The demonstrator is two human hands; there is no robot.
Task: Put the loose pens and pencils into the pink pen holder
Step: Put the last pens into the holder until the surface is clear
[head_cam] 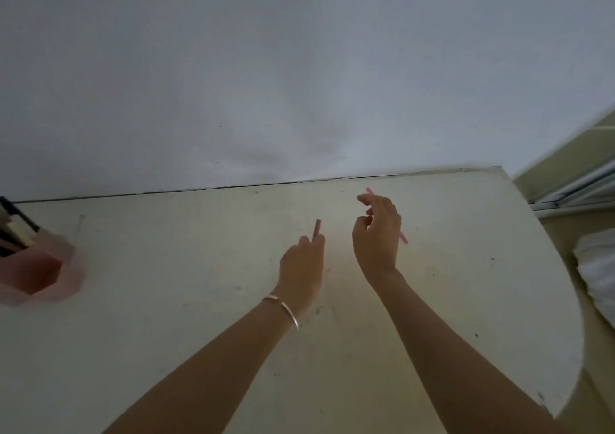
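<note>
The pink pen holder (43,269) stands at the far left of the cream table (166,317), with several dark pens sticking up out of it. My left hand (304,267), a silver bangle on its wrist, pinches a short dusky-pink pen (316,228) that points up and away from me. To its right my right hand (377,234) holds a thin bright-pink pencil (403,238); its two ends show above and below the hand. Both hands hover over the middle of the table, well right of the holder.
A white wall (299,67) rises straight behind the table's far edge. The table's right side curves round; beyond it lie a white bundle (599,267) and a metal rail on a greenish floor (572,174).
</note>
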